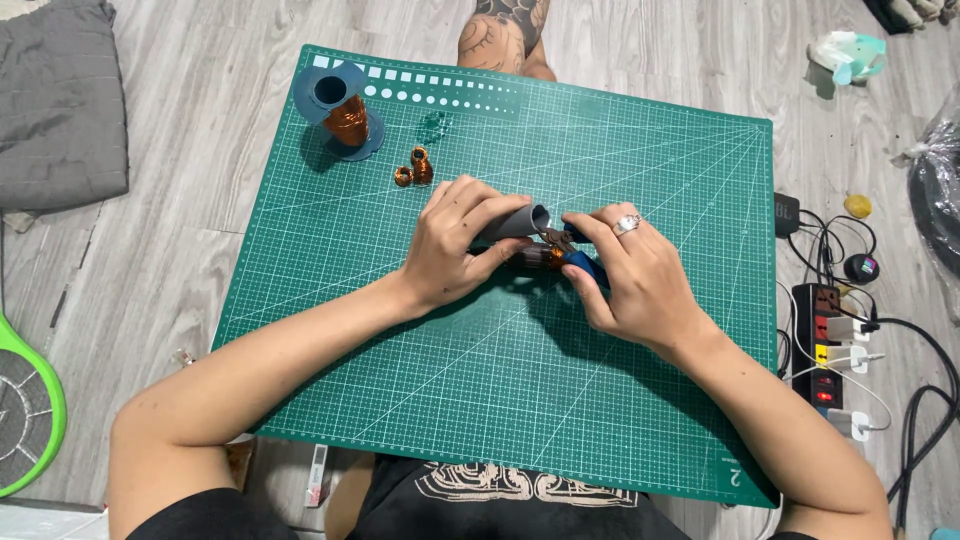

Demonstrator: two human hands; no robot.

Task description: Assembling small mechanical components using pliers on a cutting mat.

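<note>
My left hand [455,243] grips a short grey tube [518,222] with copper wire wound on it, held just above the green cutting mat [640,390]. My right hand [632,272], a ring on one finger, holds a small blue-handled tool [584,265] whose tip meets the wire at the tube's end. The copper winding [538,257] shows between both hands. A grey spool of copper wire [340,108] stands at the mat's far left corner. Two small copper coils [414,168] lie near it.
A power strip [828,350] with plugs and cables lies right of the mat. A grey cloth [60,100] is at far left, a green racket-shaped swatter [25,400] at the lower left. A tattooed leg [505,35] shows beyond the mat.
</note>
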